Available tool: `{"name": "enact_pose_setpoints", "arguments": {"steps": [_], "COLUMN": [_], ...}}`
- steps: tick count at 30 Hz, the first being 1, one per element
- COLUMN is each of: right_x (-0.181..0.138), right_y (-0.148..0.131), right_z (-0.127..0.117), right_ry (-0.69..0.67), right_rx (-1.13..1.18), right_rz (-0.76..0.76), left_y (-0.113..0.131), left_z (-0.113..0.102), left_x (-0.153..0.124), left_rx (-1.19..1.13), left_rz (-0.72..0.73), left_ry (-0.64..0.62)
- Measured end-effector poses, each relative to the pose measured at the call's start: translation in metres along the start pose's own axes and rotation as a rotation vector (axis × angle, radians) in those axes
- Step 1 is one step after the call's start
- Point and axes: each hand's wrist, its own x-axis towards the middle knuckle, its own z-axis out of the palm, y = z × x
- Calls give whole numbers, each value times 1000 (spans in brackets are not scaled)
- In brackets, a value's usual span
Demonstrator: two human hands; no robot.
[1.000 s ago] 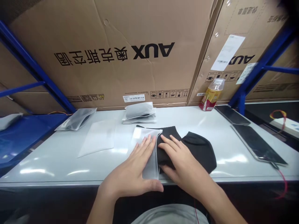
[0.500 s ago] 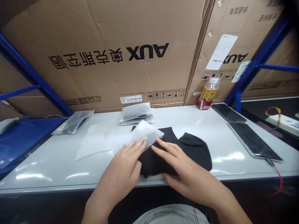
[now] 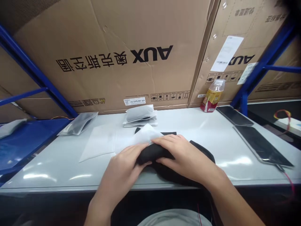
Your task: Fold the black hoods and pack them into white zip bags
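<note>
A black garment (image 3: 155, 152) lies near the front edge of the white table (image 3: 70, 171), its near part rolled into a thick fold. My left hand (image 3: 123, 169) grips the left end of that fold, fingers curled over it. My right hand (image 3: 183, 155) is wrapped over the fold from the right, fingers closed on the cloth. A frosted plastic bag (image 3: 143, 136) lies half over the garment's far side, just beyond my fingertips.
An empty flat bag (image 3: 98, 142) lies left of the garment. A stack of packed bags (image 3: 140, 115) sits at the back, another packed bag (image 3: 78, 123) at the far left. A bottle (image 3: 213, 95) and two dark flat panels (image 3: 258, 142) stand right. Large cardboard boxes (image 3: 131, 53) wall the back.
Both hands went from lying flat on the bag and cloth to closing on the black garment, bunching its near edge into a roll. The frosted bag slid back and left.
</note>
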Motion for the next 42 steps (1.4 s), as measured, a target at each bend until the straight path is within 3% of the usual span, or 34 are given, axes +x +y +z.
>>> {"name": "enact_pose_setpoints", "arguments": {"steps": [5, 8, 14, 20, 25, 27, 30, 35, 38, 42], "right_x": [7, 10, 10, 9, -5, -13, -19, -12, -6, -4], "right_y": [1, 4, 5, 11, 20, 20, 18, 14, 18, 30], "right_z": [-1, 6, 23, 39, 22, 10, 4, 23, 30, 34], "right_ry": [-56, -1, 224, 158, 29, -47, -66, 103, 190, 188], "right_rx": [30, -97, -333, -391, -301, -162, -15, -204, -332, -343], "right_rz": [-105, -129, -186, -69, -11, 14, 77, 59, 73, 92], "left_y": [-4, -2, 7, 3, 2, -1, -5, 3, 6, 2], "left_z": [-15, -15, 8, 31, 23, 19, 23, 36, 35, 34], "left_x": [-3, -6, -3, 8, 6, 4, 5, 12, 13, 14], "left_rx": [-118, -153, 25, 142, 145, 123, 81, -26, 36, 150], "left_rz": [16, 35, 57, 100, 79, 82, 96, 101, 84, 83], "left_ry": [22, 36, 31, 211, -88, -139, -74, 238, 203, 133]}}
